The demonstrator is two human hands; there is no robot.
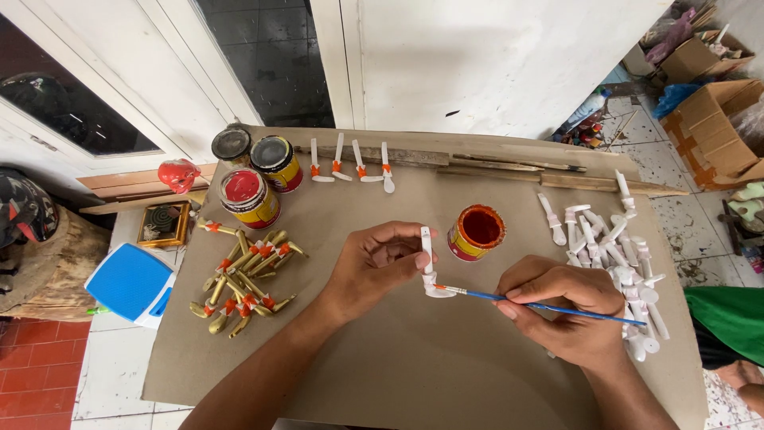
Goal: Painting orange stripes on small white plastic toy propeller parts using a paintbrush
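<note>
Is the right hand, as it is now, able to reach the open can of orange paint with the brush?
Probably yes. The right hand holds the blue brush, and the open orange paint can stands just beyond it on the cardboard. Nothing lies between them; the white piece in the left hand sits off to the side.

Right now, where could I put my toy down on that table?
Bare cardboard lies below the hands, and more between the four drying pieces and the open tin. The gold pile and white pile crowd both sides.
</note>
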